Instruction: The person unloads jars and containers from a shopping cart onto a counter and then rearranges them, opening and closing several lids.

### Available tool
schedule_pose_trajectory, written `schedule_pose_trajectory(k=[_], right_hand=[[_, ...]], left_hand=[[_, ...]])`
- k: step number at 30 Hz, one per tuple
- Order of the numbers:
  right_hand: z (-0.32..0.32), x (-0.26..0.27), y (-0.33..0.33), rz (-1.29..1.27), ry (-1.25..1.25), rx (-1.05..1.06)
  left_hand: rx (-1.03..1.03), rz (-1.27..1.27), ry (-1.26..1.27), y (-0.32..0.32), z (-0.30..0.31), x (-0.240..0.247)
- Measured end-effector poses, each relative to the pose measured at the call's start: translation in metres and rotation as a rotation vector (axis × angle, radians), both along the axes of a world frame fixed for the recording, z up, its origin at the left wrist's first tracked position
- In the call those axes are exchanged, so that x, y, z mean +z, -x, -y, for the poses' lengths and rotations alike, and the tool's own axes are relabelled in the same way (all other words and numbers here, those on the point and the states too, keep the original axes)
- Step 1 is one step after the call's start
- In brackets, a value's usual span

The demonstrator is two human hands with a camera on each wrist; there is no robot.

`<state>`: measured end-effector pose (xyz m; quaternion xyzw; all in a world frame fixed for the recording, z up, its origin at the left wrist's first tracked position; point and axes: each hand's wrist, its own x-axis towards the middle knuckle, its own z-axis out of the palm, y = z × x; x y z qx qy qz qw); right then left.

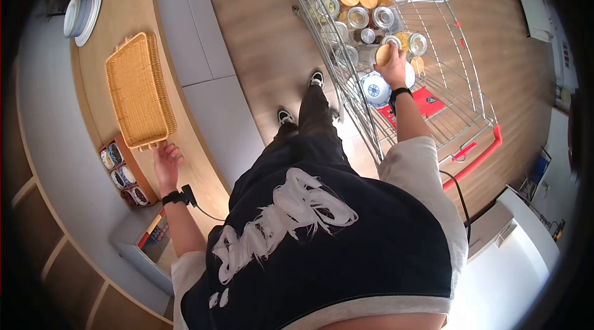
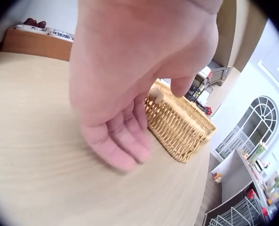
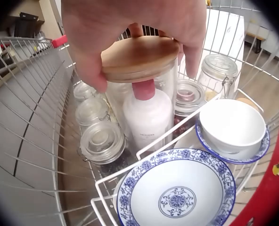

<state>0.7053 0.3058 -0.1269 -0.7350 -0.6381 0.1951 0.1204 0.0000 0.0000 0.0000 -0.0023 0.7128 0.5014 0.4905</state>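
Note:
In the shopping cart (image 1: 473,92), my right hand (image 1: 393,72) grips the round wooden lid (image 3: 139,57) of a tall glass jar, thumb and fingers spread around its edge. A white bottle (image 3: 149,115) with a pinkish-red neck shows through the jar's glass. Clip-top glass jars (image 3: 102,141) stand beside it. Nearer the cart handle, a blue-and-white bowl (image 3: 177,181) and a plain white bowl (image 3: 231,123) sit by a white wire rack. My left hand (image 1: 167,166), fingers loosely bent and holding nothing, hovers by the near handle of a wicker basket (image 1: 139,95) on the wooden counter.
Beside the basket, a brown divided box (image 1: 127,172) holds small patterned dishes. Stacked plates (image 1: 86,16) stand at the counter's far end. The cart's wire side rises between my body and the jars. Its red handle (image 1: 489,157) is at the right.

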Motion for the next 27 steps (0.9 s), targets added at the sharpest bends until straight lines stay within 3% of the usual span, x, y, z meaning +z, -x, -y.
schedule_pose_trajectory(k=[3, 5, 10, 13, 14, 18, 20, 23, 27], right_hand=[[0.011, 0.038, 0.003, 0.001, -0.018, -0.028], [0.013, 0.056, 0.002, -0.021, -0.142, -0.081], [0.03, 0.134, -0.007, -0.01, -0.381, 0.003], [0.041, 0.193, -0.007, 0.206, -0.609, 0.229], [0.046, 0.224, 0.004, 0.006, -0.529, 0.178], [0.066, 0.331, 0.062, -0.056, -0.717, 0.208], [0.072, 0.37, 0.089, -0.185, -0.683, 0.19], [0.08, 0.405, 0.145, -0.306, -0.654, 0.267], [0.093, 0.428, 0.213, -0.494, -0.561, 0.538]], left_hand=[[-0.128, -0.014, 0.136, -0.014, 0.003, 0.042], [-0.314, -0.217, 0.325, -0.027, -0.002, 0.077], [-0.475, -0.366, 0.307, -0.04, -0.002, 0.118], [-0.537, -0.521, 0.078, -0.068, -0.019, 0.148], [-0.568, -0.544, 0.032, -0.074, -0.025, 0.158], [-0.638, -0.705, -0.133, -0.086, -0.044, 0.177], [-0.599, -0.755, -0.215, -0.086, -0.049, 0.185], [-0.536, -0.827, -0.304, -0.089, -0.051, 0.199], [-0.504, -0.886, -0.445, -0.119, -0.045, 0.215]])
